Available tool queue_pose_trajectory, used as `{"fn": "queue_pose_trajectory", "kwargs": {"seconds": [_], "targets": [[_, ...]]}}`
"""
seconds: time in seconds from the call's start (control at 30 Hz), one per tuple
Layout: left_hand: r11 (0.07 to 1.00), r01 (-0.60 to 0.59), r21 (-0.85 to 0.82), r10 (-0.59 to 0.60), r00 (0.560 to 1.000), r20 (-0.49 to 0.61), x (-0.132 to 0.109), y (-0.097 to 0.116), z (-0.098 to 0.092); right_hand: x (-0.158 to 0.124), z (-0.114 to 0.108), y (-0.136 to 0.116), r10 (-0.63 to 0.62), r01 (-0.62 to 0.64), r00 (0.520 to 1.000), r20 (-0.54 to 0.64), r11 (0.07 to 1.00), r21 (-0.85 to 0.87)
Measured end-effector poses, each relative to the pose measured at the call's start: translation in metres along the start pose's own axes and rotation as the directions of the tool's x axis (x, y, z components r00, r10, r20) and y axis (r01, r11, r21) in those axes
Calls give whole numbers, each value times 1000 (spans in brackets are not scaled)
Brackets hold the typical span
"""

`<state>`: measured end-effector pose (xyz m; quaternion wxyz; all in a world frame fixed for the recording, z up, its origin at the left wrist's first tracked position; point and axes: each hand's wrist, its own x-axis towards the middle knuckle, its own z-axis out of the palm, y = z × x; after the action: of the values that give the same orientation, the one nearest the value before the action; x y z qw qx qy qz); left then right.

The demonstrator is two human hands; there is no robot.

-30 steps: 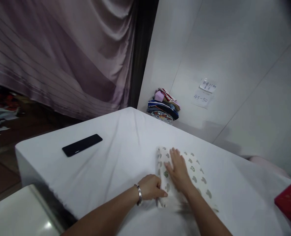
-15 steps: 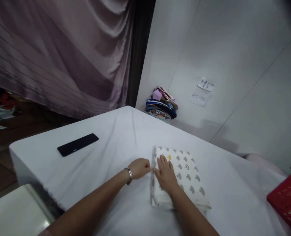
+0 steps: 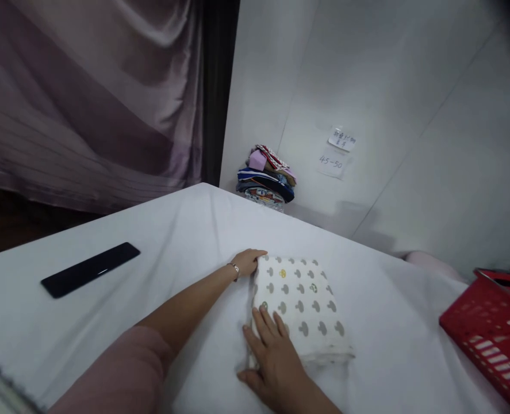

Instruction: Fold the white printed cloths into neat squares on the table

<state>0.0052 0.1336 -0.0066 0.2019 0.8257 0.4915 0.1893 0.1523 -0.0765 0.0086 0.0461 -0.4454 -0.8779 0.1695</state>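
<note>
A folded white cloth [image 3: 300, 293] with grey mushroom prints, plus a few yellow and green ones, lies on the white-covered table [image 3: 186, 241]. At its far left corner my left hand [image 3: 246, 261], with a silver bracelet at the wrist, is closed on the cloth's edge; the thumb side is partly hidden. My right hand [image 3: 274, 353] rests on the near left part of the cloth, fingers spread and thumb out over the tablecloth. The cloth's near left corner is hidden under that hand.
A black phone-like slab [image 3: 91, 269] lies on the left of the table. Against the wall is a stack of folded fabrics [image 3: 267, 175], near handwritten paper notes [image 3: 334, 152]. A red plastic basket [image 3: 487, 328] stands at the right. A pinkish curtain [image 3: 108, 98] hangs behind.
My left hand has moved from beside the cloth's left edge to its far left corner. My right hand has slid nearer, to the near left part. The view has shifted to the right.
</note>
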Motion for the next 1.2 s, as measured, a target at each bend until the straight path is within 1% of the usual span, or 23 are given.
{"fn": "queue_pose_trajectory", "kwargs": {"seconds": [0.07, 0.13, 0.2, 0.27, 0.33, 0.4, 0.5, 0.6, 0.63, 0.7, 0.77, 0.8, 0.83, 0.9, 0.97, 1.03, 1.1, 1.13, 1.2], "targets": [[998, -39, -53, 40, 999, 15, 3, -4, -1, 2, 0, 1, -14, 14, 1000, 7, 1000, 3], [992, -69, -106, 70, 998, 3, 6, -6, -4, 4, 0, 0, -23, 23, 1000, 9, 1000, 8], [990, -92, -107, 87, 995, -47, 8, -6, -5, 6, 0, -2, -26, 26, 1000, 3, 1000, 9], [994, -92, -62, 85, 991, -105, 10, -7, -5, 7, 0, -4, -18, 19, 1000, -12, 1000, 6], [997, -67, -36, 62, 990, -126, 11, -7, -1, 9, 2, -5, -6, 7, 1000, -27, 1000, 2], [998, -40, -47, 35, 994, -107, 12, -9, 3, 11, 3, -6, 2, -2, 999, -34, 1000, -1], [991, 16, -135, -28, 996, -86, 13, -11, 6, 12, 3, -7, 8, -8, 999, -33, 1000, -2], [967, 110, -229, -124, 991, -47, 14, -9, 3, 12, -2, -9, 11, -11, 999, -30, 1000, 9], [963, 134, -235, -147, 988, -41, 15, -7, 1, 11, -4, -10, 13, -12, 1000, -25, 1000, 16], [964, 151, -217, -169, 983, -67, 13, 0, -4, 7, -10, -12, 4, -4, 1000, -4, 999, 46], [969, 148, -199, -172, 979, -110, 8, 11, -7, 1, -18, -11, -16, 16, 1000, 6, 995, 99], [974, 129, -184, -154, 979, -130, 5, 18, -7, -2, -22, -9, -21, 22, 1000, -7, 992, 124], [984, 93, -155, -116, 983, -146, 1, 25, -6, -5, -27, -5, -15, 20, 999, -37, 990, 141], [998, -9, -54, 1, 988, -156, -7, 40, 0, -7, -38, 9, 40, -21, 990, -136, 990, 139], [994, -89, 71, 97, 988, -118, -15, 51, 10, -5, -49, 32, 134, -110, 960, -245, 988, 108], [984, -94, 154, 104, 993, -59, -21, 57, 21, 2, -60, 60, 255, -243, 910, -326, 967, 79], [979, -72, 193, 77, 997, -19, -25, 58, 31, 12, -68, 90, 372, -380, 853, -366, 924, 54], [977, -65, 202, 69, 998, -11, -26, 57, 35, 17, -70, 103, 409, -428, 833, -372, 903, 32], [976, -62, 208, 65, 998, -8, -27, 54, 39, 25, -69, 125, 472, -507, 809, -350, 862, -9]]}}
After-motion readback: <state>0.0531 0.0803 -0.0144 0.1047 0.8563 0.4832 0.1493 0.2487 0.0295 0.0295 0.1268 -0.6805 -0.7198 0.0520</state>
